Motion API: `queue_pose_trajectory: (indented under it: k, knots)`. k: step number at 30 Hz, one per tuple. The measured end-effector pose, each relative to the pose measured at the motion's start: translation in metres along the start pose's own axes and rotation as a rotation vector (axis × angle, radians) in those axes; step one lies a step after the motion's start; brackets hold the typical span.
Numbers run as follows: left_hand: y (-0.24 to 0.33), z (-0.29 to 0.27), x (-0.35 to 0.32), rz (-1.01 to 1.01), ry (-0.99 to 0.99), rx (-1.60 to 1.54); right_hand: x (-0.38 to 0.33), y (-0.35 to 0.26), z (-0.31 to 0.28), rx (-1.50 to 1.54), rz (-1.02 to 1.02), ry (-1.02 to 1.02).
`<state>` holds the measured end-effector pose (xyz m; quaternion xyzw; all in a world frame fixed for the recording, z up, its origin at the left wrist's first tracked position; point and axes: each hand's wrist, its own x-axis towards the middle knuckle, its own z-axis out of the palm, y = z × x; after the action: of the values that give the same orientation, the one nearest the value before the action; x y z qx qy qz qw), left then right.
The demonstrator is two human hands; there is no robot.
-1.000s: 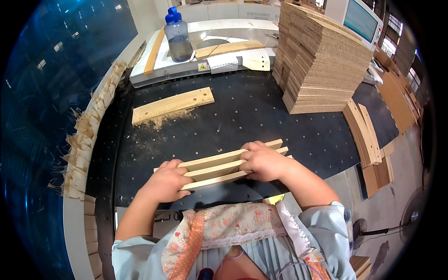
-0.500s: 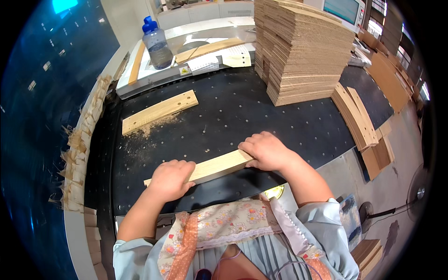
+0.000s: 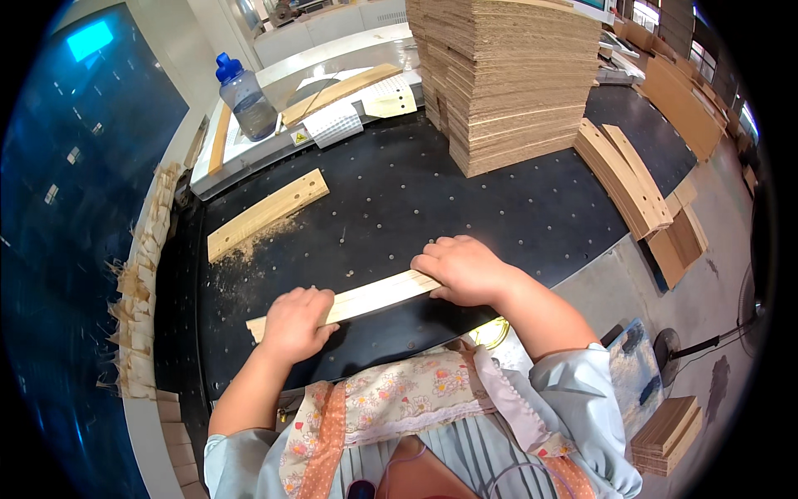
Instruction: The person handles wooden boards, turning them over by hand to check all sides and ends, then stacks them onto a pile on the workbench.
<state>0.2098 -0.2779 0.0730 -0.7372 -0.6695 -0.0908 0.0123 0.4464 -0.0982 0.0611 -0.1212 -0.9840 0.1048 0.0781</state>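
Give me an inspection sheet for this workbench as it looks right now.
Surface: black perforated table, sawdust patch at its left.
Job's things: wooden slats, pressed together flat near the front edge.
Clutter: loose wooden board; tall stack of boards; water bottle; wood offcuts along the left edge.
Grippers: left hand and right hand clamp the slats' ends.
Cables: nothing seen.
Surroundings: curved wood pieces at right; concrete floor.

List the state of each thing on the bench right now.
Left hand: gripping the strips' left end.
Right hand: pressing the right end.
Wood strips: bunched together, flat.
Short plank: lying loose, sawdust beside it.
Bottle: upright, capped.
Board stack: tall, neat.
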Motion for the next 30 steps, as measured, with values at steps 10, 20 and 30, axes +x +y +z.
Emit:
queue_pose_trajectory:
  k: [10,20,30]
  knots:
    - [0.012,-0.056,0.038,0.541,0.528,0.651,-0.001,0.015,-0.002,0.332,-0.008,-0.011]
    - [0.023,-0.071,0.076,0.47,1.115,0.563,0.023,0.008,0.059,0.636,-0.069,0.694]
    - [0.038,0.071,0.104,0.143,0.473,-1.747,0.034,0.008,0.104,0.693,-0.11,0.776]
